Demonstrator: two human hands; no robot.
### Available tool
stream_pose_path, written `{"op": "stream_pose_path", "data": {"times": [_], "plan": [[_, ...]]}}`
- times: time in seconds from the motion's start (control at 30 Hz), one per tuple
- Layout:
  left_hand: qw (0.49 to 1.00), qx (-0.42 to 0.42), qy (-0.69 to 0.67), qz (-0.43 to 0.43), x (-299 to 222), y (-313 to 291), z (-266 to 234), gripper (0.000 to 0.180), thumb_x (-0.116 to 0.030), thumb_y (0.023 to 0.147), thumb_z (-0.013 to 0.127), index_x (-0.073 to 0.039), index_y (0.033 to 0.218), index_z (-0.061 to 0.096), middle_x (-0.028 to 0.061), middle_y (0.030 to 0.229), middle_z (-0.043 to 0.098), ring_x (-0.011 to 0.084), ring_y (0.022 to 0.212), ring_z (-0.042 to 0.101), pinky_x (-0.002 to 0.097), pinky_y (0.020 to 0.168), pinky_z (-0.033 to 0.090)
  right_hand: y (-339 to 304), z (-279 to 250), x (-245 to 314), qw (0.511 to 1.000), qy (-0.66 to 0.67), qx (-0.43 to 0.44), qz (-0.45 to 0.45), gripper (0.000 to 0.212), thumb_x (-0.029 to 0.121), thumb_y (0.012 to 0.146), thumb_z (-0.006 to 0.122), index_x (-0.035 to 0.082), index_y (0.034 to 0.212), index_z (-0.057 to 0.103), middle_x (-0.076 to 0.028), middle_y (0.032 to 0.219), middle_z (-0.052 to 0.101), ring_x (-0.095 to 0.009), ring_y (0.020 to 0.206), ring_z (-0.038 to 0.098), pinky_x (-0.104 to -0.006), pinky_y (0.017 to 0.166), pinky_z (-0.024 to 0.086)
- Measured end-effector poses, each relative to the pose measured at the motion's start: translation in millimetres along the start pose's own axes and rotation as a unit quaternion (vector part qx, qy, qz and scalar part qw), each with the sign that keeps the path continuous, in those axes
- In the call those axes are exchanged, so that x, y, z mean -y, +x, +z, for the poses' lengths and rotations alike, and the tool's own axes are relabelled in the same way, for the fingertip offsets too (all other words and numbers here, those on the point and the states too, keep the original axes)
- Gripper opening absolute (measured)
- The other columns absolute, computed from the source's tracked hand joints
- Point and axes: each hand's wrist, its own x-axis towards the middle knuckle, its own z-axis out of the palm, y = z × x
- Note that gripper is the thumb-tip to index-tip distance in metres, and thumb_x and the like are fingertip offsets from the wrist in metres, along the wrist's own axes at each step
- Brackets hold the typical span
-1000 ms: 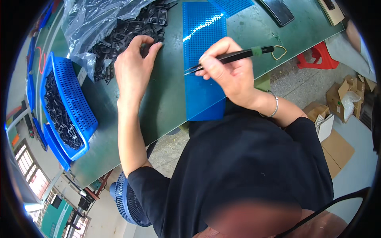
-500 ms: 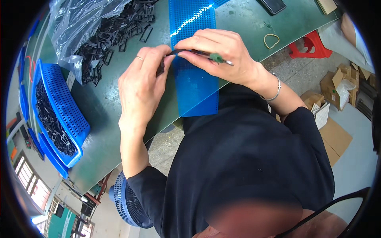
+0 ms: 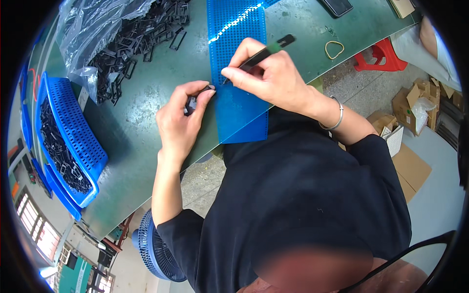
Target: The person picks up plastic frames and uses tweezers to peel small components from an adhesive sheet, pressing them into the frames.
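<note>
My left hand [image 3: 180, 110] is closed around small black plastic parts [image 3: 191, 103], mostly covered by the fingers, with a lighter piece showing among them. To its right, my right hand [image 3: 273, 75] grips a slim black hand tool [image 3: 259, 58] with a green band, held slantwise like a pen. Its rear end points up and away; its kind and working tip are hard to make out. Both hands are apart, over or beside a blue perforated mat [image 3: 239, 115] that lies on the green table [image 3: 146, 115] and overhangs its near edge.
Black rectangular frames [image 3: 141, 41] lie heaped at the far left beside a clear plastic bag [image 3: 90, 36]. A blue basket [image 3: 80, 127] of black parts stands at left. Far right are a phone [image 3: 337, 6] and rubber band [image 3: 334, 50]; a red stool [image 3: 381, 56] stands beyond the edge.
My hands have moved apart. The left has come slightly nearer me; the right has turned the tool so its green-banded end now points up and away.
</note>
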Motion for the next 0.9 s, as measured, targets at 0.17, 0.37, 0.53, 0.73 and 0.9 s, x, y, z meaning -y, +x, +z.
{"op": "stream_pose_path", "data": {"times": [0.17, 0.37, 0.53, 0.73, 0.9], "plan": [[0.996, -0.014, 0.012, 0.089, -1, 3, 9, 0.021, -0.007, 0.074, 0.075, -0.007, 0.093, 0.066, 0.005, 0.082, 0.069, 0.0164, 0.064, 0.065, 0.0262, 0.058, 0.051, 1, 3, -2, 0.999, -0.042, 0.0, -0.015, 0.014, 0.012, 0.083, 0.068, 0.003, 0.08, 0.058, 0.0, 0.066, 0.058, -0.004, 0.054, 0.052, -0.0199, 0.048, 0.039], [0.998, -0.042, -0.038, -0.002, -5, -1, 10, 0.02, -0.007, 0.075, 0.075, -0.006, 0.092, 0.066, 0.0054, 0.082, 0.068, 0.0149, 0.066, 0.065, 0.0261, 0.058, 0.051, 2, 3, -6, 0.998, -0.06, 0.033, -0.015, 0.018, 0.018, 0.084, 0.065, 0.006, 0.083, 0.052, -0.009, 0.063, 0.06, -0.025, 0.054, 0.06, -0.0334, 0.05, 0.045], [0.999, -0.028, -0.016, 0.012, 1, -2, 8, 0.019, -0.008, 0.075, 0.075, -0.006, 0.091, 0.066, 0.0053, 0.081, 0.068, 0.0137, 0.066, 0.065, 0.0249, 0.058, 0.05, 0, 0, -5, 0.994, 0.099, 0.033, 0.046, 0.016, 0.016, 0.087, 0.063, 0.005, 0.082, 0.053, -0.004, 0.067, 0.06, -0.012, 0.062, 0.061, -0.0272, 0.055, 0.046], [1.0, -0.015, -0.023, -0.004, -2, -2, 8, 0.018, -0.008, 0.074, 0.076, -0.005, 0.087, 0.065, 0.0057, 0.079, 0.068, 0.0134, 0.065, 0.064, 0.0245, 0.058, 0.049, -8, 8, 8, 0.949, 0.309, -0.018, 0.058, 0.014, 0.011, 0.09, 0.061, 0.003, 0.088, 0.05, -0.004, 0.075, 0.06, -0.007, 0.068, 0.06, -0.0207, 0.06, 0.05], [0.999, -0.019, -0.028, 0.034, 5, -3, 9, 0.017, -0.007, 0.073, 0.077, -0.005, 0.084, 0.064, 0.0072, 0.081, 0.068, 0.014, 0.067, 0.064, 0.0252, 0.058, 0.049, -5, 15, 5, 0.953, 0.294, -0.011, 0.07, 0.015, 0.012, 0.09, 0.061, 0.003, 0.085, 0.049, -0.004, 0.073, 0.06, -0.007, 0.068, 0.06, -0.0205, 0.059, 0.049]]}}
